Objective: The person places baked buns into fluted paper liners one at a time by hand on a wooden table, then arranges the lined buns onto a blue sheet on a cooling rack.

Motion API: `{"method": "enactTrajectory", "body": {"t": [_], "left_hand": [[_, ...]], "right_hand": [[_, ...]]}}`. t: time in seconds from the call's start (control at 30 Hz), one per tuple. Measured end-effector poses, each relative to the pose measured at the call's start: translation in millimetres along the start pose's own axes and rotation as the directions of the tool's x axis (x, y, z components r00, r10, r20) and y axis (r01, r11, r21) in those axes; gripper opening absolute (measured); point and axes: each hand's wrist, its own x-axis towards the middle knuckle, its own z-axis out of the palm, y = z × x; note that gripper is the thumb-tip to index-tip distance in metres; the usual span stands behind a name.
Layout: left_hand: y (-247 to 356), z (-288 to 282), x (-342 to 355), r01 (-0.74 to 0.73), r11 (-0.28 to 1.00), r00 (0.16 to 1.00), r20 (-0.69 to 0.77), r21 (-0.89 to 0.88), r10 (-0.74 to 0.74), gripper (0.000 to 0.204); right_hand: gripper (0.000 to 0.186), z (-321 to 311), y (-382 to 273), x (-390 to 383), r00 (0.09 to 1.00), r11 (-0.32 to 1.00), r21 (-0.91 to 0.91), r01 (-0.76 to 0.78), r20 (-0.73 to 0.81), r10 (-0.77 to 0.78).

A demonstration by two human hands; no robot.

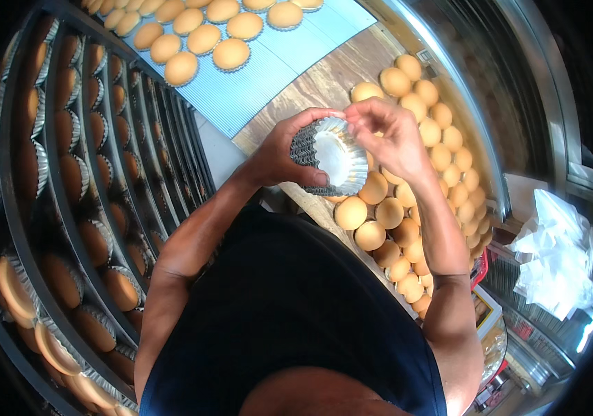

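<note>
My left hand (279,149) wraps round a stack of fluted metal cake tins (305,147), thumb on the near side and fingers over the far side. The stack is tipped so that the bare inside of the top tin (343,163) faces right. My right hand (390,135) is closed, its thumb and fingertips pinched at the far rim of that top tin. Round golden cakes (371,188) lie on the wooden counter (324,83) below and to the right of my right hand, some partly hidden by it and its forearm.
At the far left of the counter, more cakes in fluted tins (231,54) stand on a blue ribbed mat (241,97). A tall dark rack (54,180), filled with cakes in tins, rises along my left side. White plastic bags (556,249) hang at the right.
</note>
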Motion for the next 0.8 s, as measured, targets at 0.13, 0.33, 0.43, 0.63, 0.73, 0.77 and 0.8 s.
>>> {"method": "enactTrajectory", "body": {"t": [0.13, 0.33, 0.43, 0.63, 0.73, 0.77, 0.8], "left_hand": [[16, 9, 5, 0.024, 0.995, 0.998, 0.063, 0.101, -0.030, 0.101], [30, 29, 7, -0.011, 0.984, 0.994, 0.106, 0.180, -0.008, 0.099], [32, 33, 12, -0.145, 0.962, 0.983, 0.146, 0.229, 0.114, 0.097], [32, 34, 16, -0.173, 0.954, 0.974, 0.187, 0.246, 0.128, 0.091], [36, 39, 17, -0.206, 0.941, 0.967, 0.207, 0.270, 0.152, 0.091], [38, 41, 18, -0.231, 0.929, 0.961, 0.216, 0.290, 0.172, 0.091], [40, 42, 18, -0.233, 0.928, 0.961, 0.217, 0.293, 0.172, 0.091]], "right_hand": [[0.018, -4, -10, -3, 1.000, 0.996, -0.085, 0.001, -0.031, -0.003], [0.014, -2, -26, -18, 0.995, 0.980, -0.199, -0.019, -0.096, 0.000], [0.017, 0, -32, -22, 0.990, 0.952, -0.305, 0.018, -0.127, -0.060], [0.018, -12, -22, -31, 0.994, 0.996, -0.073, -0.048, -0.098, 0.041], [0.016, -12, -28, -35, 0.994, 0.998, -0.042, -0.049, -0.095, 0.045], [0.014, -10, -31, -35, 0.993, 0.984, -0.179, 0.006, -0.112, -0.026], [0.012, -9, -33, -36, 0.988, 0.948, -0.313, 0.057, -0.119, -0.099]]}}
